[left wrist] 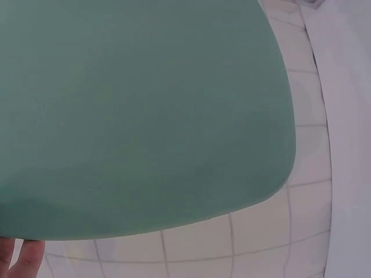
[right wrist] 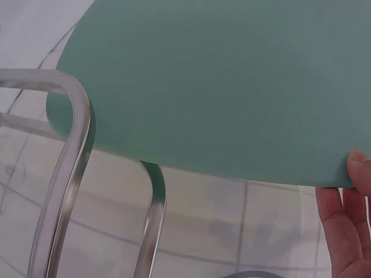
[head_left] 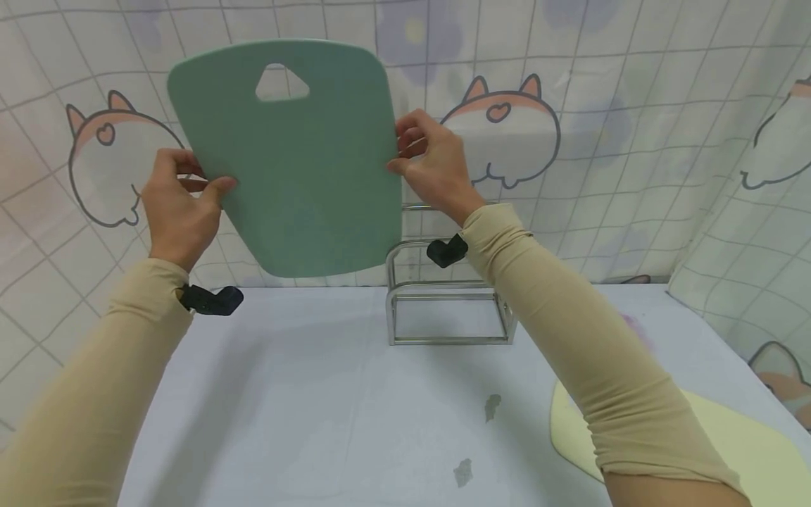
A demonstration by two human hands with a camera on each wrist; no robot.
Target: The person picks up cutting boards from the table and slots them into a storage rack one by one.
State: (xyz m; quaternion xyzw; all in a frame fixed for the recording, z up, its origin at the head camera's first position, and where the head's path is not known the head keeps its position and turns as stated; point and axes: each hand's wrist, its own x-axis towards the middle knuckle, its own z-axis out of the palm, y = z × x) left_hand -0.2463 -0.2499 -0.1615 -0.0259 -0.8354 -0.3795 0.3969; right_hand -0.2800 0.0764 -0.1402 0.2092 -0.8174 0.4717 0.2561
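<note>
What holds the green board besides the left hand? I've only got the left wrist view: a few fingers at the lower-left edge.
Observer: The right hand; it pinches the green board at its right edge in the head view.
Operator: Anything near the lower right corner?
Observer: A metal rack; in the right wrist view one tube crosses in front of the board.
Operator: And up top?
Observer: The head view shows a cutout near the board's top edge.
</note>
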